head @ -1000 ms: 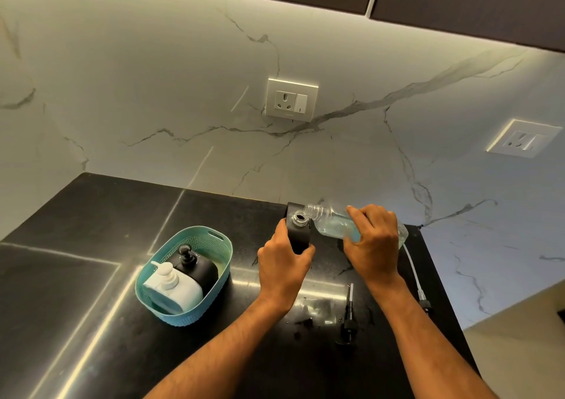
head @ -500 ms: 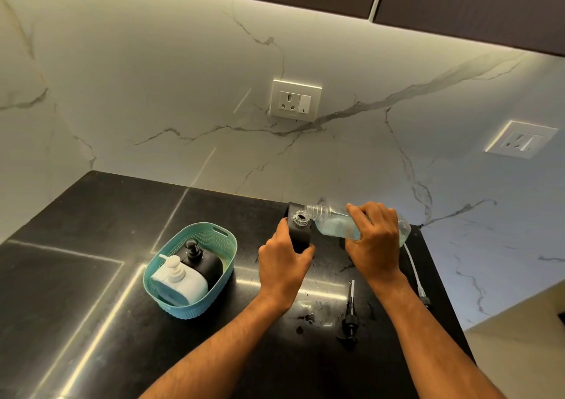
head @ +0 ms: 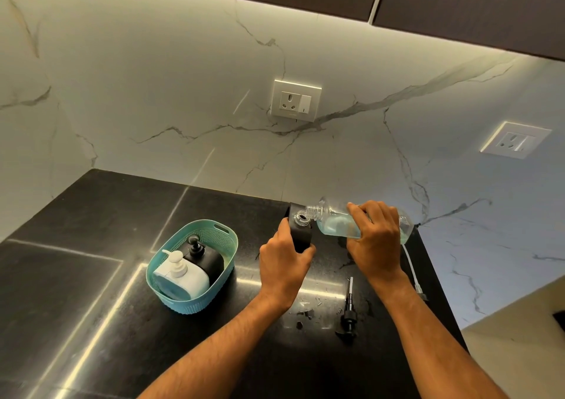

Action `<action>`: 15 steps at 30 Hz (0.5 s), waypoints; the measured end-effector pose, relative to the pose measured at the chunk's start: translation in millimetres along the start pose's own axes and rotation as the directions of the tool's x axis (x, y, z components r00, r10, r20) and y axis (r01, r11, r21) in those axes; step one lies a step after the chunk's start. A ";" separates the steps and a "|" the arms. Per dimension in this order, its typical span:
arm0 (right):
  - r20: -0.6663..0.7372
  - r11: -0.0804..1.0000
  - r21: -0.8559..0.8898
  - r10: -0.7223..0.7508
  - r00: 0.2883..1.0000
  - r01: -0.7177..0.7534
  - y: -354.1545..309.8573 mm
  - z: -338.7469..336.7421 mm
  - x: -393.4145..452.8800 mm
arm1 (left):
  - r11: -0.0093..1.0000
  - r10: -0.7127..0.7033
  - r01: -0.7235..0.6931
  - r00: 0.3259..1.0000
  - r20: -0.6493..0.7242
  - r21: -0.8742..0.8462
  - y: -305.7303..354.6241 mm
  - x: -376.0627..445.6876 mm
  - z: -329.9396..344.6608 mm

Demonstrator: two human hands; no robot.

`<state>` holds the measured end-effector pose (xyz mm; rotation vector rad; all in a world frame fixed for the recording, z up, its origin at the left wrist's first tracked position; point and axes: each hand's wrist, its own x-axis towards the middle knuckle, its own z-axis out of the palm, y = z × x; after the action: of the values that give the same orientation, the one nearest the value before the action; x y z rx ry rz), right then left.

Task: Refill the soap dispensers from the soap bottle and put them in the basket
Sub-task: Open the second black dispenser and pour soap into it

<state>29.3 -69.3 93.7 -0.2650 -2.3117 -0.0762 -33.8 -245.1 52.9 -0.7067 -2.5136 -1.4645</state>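
On the black stone desk (head: 91, 215), the left hand (head: 282, 264) grips an open black soap dispenser (head: 301, 230) while the right hand (head: 374, 239) grips a tilted clear plastic soap bottle (head: 333, 219) at its mouth.

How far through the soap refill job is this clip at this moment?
Done: a white pump dispenser and a black pump dispenser stand in the teal plastic basket. In hand: the left hand grips an open black dispenser while the right hand tips the clear soap bottle at its neck. Left: refit the black pump head lying on the counter, then basket it.
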 end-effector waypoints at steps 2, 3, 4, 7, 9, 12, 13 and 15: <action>0.010 1.000 -0.001 0.004 1.000 -0.004 0.2 -1.0 -0.6 | 1.000 0.002 -0.002 1.000 0.002 0.001 0.4 -1.0 -0.2; 0.015 1.000 -0.002 0.006 1.000 -0.006 0.4 -1.5 -1.1 | 1.000 0.002 -0.002 1.000 0.003 0.001 0.3 -1.1 0.2; 0.020 1.000 -0.004 0.007 1.000 -0.007 0.7 -1.8 -1.7 | 1.000 0.004 -0.004 1.000 0.004 0.001 0.4 -1.3 0.4; 0.029 1.000 -0.008 0.010 1.000 -0.010 1.5 -3.0 -3.3 | 1.000 0.011 -0.011 1.000 0.005 -0.002 -0.5 -1.8 1.7; 0.030 1.000 -0.009 0.014 0.999 -0.014 1.1 -3.7 -4.1 | 1.000 0.016 -0.016 1.000 0.007 -0.001 -1.1 -2.8 2.0; 0.032 1.000 -0.013 0.017 0.999 -0.017 0.3 -4.8 -5.3 | 1.000 0.018 -0.018 1.000 0.010 -0.005 -1.2 -4.9 2.0; 0.032 1.000 -0.016 0.017 0.999 -0.016 0.1 -4.9 -5.7 | 1.000 0.017 -0.017 1.000 0.011 -0.006 -1.3 -5.5 2.1; 0.034 1.000 -0.023 0.016 0.999 -0.015 0.2 -5.2 -6.3 | 1.000 0.016 -0.016 1.000 0.008 -0.006 -1.7 -6.7 2.2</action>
<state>37.3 -70.8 92.7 -0.2978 -2.3437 -0.0905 -28.5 -246.0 48.1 -0.7335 -2.5050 -1.4674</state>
